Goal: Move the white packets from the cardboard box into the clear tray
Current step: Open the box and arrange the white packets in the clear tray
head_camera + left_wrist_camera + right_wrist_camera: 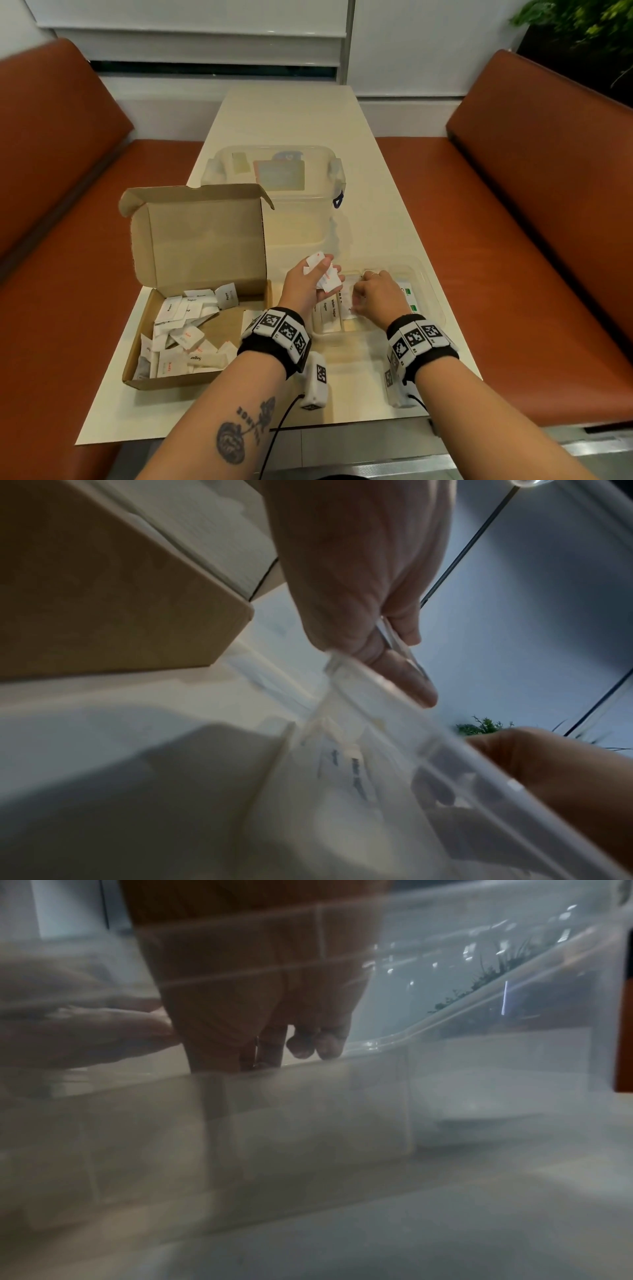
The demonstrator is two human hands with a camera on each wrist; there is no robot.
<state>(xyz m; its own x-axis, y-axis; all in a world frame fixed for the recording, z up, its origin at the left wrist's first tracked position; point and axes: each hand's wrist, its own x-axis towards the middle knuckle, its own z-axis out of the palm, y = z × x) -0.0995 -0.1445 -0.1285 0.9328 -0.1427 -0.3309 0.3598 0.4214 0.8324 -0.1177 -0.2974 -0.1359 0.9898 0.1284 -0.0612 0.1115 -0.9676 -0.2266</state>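
Several small white paper packets [324, 274] sit bunched in the left hand's [306, 286] grip, above the clear plastic tray [432, 296] near the worktop's front edge. Right hand [376, 294] curled over it, clamped or not I can't tell. More lie in the open brown cardboard box [191, 240] front-left.

The packets [322, 274] in my left hand [303, 284] are white with small red print. Those in the brown cardboard box [191, 240] are white too, lettered in black or red. The tray [435, 301] is clear, with two green marks inside. My wristbands [274, 334] are black with black-and-white square codes. The table [291, 113] is cream, the benches [513, 192] rust-orange.
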